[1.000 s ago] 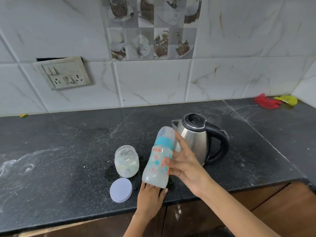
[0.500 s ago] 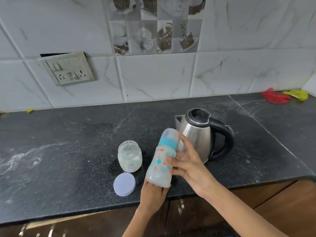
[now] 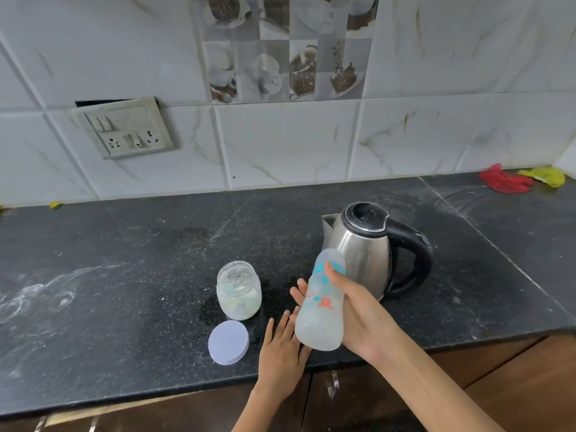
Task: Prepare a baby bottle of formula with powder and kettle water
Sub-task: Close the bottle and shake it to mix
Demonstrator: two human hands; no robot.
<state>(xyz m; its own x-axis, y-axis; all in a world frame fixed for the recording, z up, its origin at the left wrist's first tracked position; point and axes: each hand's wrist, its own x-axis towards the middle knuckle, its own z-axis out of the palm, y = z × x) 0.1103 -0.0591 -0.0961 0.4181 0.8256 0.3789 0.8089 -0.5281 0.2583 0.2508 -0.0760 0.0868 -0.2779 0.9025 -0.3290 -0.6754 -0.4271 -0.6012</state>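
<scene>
translucent plastic baby bottle (image 3: 321,310), light and slick, tilted in right hand (image 3: 358,313), fingers wrapped mid-body; left hand (image 3: 282,347) flat, fingers straight.

bottle (image 3: 322,302): capped, milky, tilted in right hand (image 3: 358,316)
jar (image 3: 239,289): open, left of left hand (image 3: 282,347)
kettle (image 3: 363,251): upright behind right hand
</scene>
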